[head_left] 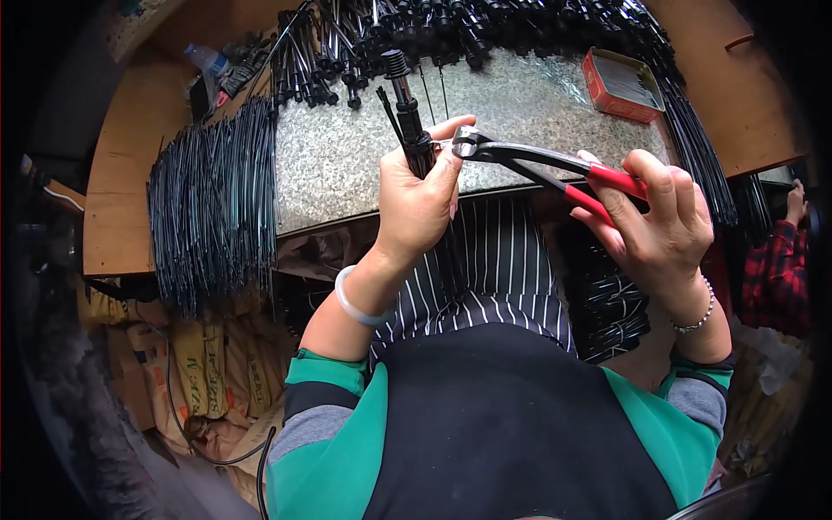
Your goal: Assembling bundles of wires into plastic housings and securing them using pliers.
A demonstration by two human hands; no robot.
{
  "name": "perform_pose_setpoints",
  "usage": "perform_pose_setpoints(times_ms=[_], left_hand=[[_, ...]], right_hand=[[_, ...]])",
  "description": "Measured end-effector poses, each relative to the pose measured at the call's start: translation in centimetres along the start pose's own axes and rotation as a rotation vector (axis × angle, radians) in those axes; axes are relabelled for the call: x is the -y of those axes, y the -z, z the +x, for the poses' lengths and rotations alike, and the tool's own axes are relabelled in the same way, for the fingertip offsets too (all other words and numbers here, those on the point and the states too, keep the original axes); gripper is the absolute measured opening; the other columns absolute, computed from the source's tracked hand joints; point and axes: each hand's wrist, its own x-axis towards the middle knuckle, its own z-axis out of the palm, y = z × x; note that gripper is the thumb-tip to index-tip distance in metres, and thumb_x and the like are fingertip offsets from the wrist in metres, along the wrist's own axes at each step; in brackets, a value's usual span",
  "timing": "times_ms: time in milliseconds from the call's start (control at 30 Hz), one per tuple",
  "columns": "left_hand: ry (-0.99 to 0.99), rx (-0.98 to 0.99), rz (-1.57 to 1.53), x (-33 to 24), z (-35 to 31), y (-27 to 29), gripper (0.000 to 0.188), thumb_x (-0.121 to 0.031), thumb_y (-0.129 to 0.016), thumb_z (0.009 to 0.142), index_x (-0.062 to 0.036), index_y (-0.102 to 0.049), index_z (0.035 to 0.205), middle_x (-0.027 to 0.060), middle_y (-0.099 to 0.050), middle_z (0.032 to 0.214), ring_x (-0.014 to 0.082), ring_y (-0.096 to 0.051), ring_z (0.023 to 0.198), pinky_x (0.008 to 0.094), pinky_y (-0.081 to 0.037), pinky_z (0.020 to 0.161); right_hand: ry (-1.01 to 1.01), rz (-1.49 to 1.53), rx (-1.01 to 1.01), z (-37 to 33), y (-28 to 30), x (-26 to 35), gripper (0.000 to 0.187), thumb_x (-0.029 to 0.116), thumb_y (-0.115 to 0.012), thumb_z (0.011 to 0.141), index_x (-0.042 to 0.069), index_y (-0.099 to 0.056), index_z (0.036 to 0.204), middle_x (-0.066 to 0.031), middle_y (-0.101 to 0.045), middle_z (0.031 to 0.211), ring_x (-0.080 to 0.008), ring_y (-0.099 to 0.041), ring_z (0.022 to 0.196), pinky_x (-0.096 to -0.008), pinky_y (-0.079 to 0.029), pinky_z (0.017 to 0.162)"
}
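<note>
My left hand is wrapped round a black umbrella frame, held upright with its ribbed tip at the top and a bright metal section below it. My right hand grips the red handles of a pair of end-cutting pincers. Their steel jaws are beside my left thumb, close against the frame's collar. A short piece of thin wire shows between the jaws and the collar; whether the jaws bite on it I cannot tell. The frame's lower part runs down behind my left hand, over the striped apron.
On the speckled stone tabletop lie many umbrella frames along the back. A dense row of thin black ribs hangs over the left edge. A red open tin of thin pins stands back right. Another person's sleeve shows far right.
</note>
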Motion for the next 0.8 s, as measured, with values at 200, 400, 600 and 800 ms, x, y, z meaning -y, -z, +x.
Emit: perform_pose_setpoints(times_ms=[200,400,600,800], left_hand=[[-0.008,0.026,-0.011,0.0,-0.2,0.2,0.034,-0.013,-0.051,0.091,0.011,-0.05,0.114,-0.0045,-0.043,0.05,0.0008,-0.035,0.037,0.0162,-0.03,0.035],[-0.102,0.135,-0.077,0.1,-0.9,0.3,0.033,-0.005,-0.049,0.087,0.0122,-0.049,0.115,-0.0032,-0.043,0.063,0.0004,-0.036,0.045,0.0151,-0.029,0.039],[-0.118,0.128,-0.065,-0.4,-1.4,0.0,0.033,-0.007,-0.051,0.088,0.0107,-0.051,0.115,-0.0041,-0.042,0.065,0.0002,-0.034,0.046,0.0155,-0.026,0.039],[-0.229,0.224,-0.069,0.4,-1.1,0.3,0.039,-0.015,-0.055,0.087,0.011,-0.05,0.116,-0.0052,-0.039,0.065,0.0015,-0.034,0.053,0.0167,-0.026,0.046]], right_hand=[[0.07,0.098,-0.063,0.0,-0.6,-0.2,0.025,0.031,-0.066,0.073,0.007,-0.061,0.077,-0.0081,-0.059,0.09,-0.0188,-0.053,0.067,-0.0279,-0.044,0.057],[-0.724,1.943,1.006,-1.7,-0.6,-0.3,0.015,0.002,-0.058,0.078,0.0,-0.044,0.074,-0.0112,-0.055,0.054,-0.017,-0.056,0.041,-0.0259,-0.044,0.037],[-0.34,1.427,0.625,-2.8,-1.6,2.4,0.059,0.002,-0.07,0.068,0.0,-0.035,0.116,-0.0087,-0.053,0.075,-0.0198,-0.056,0.069,-0.0301,-0.047,0.064],[-0.688,2.207,1.152,-3.1,-1.2,1.5,0.035,0.0,-0.068,0.074,-0.005,-0.048,0.102,-0.0091,-0.058,0.055,-0.0131,-0.057,0.042,-0.0224,-0.045,0.039]])
